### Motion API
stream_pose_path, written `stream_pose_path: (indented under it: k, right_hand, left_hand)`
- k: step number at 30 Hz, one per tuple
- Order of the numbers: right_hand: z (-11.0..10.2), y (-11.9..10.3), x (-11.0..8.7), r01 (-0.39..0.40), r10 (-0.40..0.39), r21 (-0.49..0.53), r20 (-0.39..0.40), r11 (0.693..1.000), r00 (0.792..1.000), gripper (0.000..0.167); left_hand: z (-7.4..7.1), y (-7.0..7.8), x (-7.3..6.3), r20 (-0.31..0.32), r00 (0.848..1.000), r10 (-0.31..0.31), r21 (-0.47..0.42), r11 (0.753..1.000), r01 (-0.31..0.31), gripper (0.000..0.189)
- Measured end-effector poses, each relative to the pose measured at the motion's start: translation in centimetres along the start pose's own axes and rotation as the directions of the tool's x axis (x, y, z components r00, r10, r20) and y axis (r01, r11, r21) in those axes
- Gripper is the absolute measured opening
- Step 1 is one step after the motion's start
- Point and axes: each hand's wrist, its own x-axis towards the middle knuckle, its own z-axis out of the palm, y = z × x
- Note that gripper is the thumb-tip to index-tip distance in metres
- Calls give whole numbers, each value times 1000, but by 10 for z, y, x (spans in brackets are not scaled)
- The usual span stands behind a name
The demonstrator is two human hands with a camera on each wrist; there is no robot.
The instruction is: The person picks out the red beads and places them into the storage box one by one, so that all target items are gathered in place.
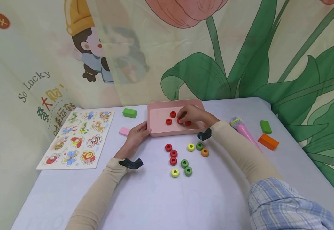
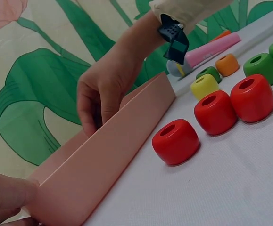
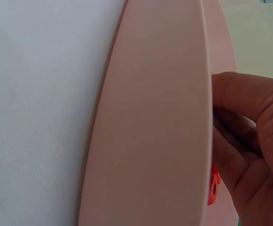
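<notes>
A shallow pink tray (image 1: 158, 110) stands at the back of the table with several red beads (image 1: 168, 121) inside. At its front left corner my left hand (image 1: 136, 137) grips the wall, thumb at the front and fingers along the side. My right hand (image 1: 194, 114) reaches down into the tray and pinches a red bead (image 1: 179, 121) at its fingertips. Another red bead (image 3: 213, 188) shows under that hand in the right wrist view. In front of the tray lie loose beads: red (image 2: 176, 141), yellow (image 1: 191, 147), green (image 1: 184, 163) and orange (image 1: 205, 152).
To the left lies a board with insect pictures (image 1: 77, 137). Near it are a green block (image 1: 129, 112) and a pink block (image 1: 124, 131). On the right are a pink toy microphone (image 1: 244, 131), a green block (image 1: 266, 126) and an orange block (image 1: 268, 141). A printed curtain (image 1: 143, 64) hangs behind.
</notes>
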Motion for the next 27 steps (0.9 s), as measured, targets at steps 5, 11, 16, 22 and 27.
stream_pose_path:
  k: [5, 11, 16, 22, 27]
  right_hand:
    - [1, 1, 0, 10, -10, -20, -2, 1000, 1000, 23]
    - [4, -1, -3, 26, -26, -39, -14, 999, 1000, 24]
    - [5, -1, -3, 29, -30, -60, -20, 998, 999, 25]
    - [6, -4, -3, 41, -43, -109, -16, 993, 999, 28]
    - [1, -17, -14, 84, -92, -156, -44, 984, 995, 35]
  left_hand:
    - [0, 0, -1, -4, 1000, -1, -5, 1000, 1, 61]
    - [0, 1, -1, -6, 1000, -2, 4, 1000, 2, 61]
    - [1, 2, -3, -11, 1000, 0, -5, 1000, 0, 60]
    - [0, 1, -4, -3, 1000, 3, -6, 1000, -3, 60]
    - [0, 1, -3, 6, 1000, 18, -13, 1000, -18, 60]
